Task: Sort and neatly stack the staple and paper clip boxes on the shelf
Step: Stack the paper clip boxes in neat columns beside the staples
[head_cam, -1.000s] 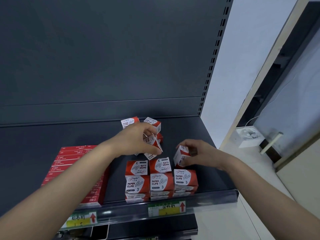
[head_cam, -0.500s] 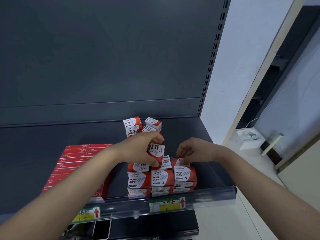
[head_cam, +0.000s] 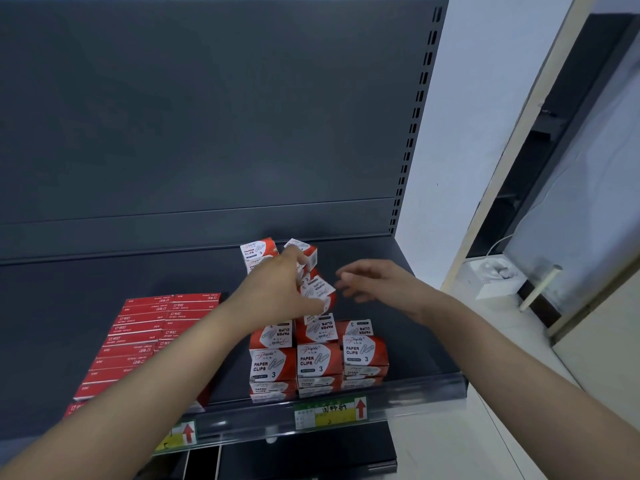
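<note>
Left hand (head_cam: 277, 289) is in over the dark grey metal shelf (head_cam: 69, 306), thumb and fingertips pinching a small red-and-white cardboard paper clip box (head_cam: 317, 289). That box is tilted, flaps closed, held just above the stack of red-and-white paper clip boxes (head_cam: 320, 358). Right hand (head_cam: 375, 282) hovers just right of it, fingers loosely spread, gripping nothing, a little blurred.

The stack sits at the near edge in three columns, printed faces forward, tight behind the clear plastic price rail (head_cam: 415, 393). Behind the hands, toward the dark grey back panel (head_cam: 207, 116), sit the far-left loose box (head_cam: 259, 250) and the far-right loose box (head_cam: 309, 252), both askew; the left fingertips touch or nearly touch the far-right one, I cannot tell which. Over on the left, flat red cardboard staple boxes (head_cam: 156, 327) lie in a neat block, partly under the left forearm. Every box is shut, contents unseen.

Dark shelf surface shows between the staple block and the clip stack, right of the stack out to the shelf's right edge, and along the far left.
</note>
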Demonstrator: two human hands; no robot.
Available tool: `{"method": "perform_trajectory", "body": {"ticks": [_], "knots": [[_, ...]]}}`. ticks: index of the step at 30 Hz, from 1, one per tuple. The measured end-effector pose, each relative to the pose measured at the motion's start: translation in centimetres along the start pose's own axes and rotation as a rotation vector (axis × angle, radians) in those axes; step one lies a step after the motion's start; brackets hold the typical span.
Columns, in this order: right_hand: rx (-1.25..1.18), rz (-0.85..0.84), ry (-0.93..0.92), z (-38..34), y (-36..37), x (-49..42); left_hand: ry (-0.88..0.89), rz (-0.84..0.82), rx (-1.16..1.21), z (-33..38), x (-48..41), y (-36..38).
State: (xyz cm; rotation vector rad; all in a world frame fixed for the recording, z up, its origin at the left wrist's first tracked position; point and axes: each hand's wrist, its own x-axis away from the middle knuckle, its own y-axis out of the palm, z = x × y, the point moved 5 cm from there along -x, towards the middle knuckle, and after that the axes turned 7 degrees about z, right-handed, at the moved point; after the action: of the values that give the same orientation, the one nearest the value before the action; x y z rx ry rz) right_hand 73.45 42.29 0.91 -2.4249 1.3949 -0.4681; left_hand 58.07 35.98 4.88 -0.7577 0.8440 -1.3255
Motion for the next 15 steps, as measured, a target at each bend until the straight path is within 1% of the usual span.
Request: {"method": "perform_trajectory", "body": {"ticks": [3,5,11,15], "knots": [[-0.166,-0.036,0.004,-0.8,-0.2,0.2,0.096,-0.001,0.118,1.6,-0.8,-0.2],[-0.213,-0.018,0.008,-0.8,-1.1,0.5,0.142,-0.036,0.127,2.5,-1.1,0.4],[-0.208,0.038,0.133,1.5,-3.0,1.6,0.187,-0.129,0.131,4.0,-2.1,2.8],[-0.142,0.048,0.203,3.1,-2.4,2.2,0.205,-0.233,0.047,3.8,-2.1,4.4]]}}
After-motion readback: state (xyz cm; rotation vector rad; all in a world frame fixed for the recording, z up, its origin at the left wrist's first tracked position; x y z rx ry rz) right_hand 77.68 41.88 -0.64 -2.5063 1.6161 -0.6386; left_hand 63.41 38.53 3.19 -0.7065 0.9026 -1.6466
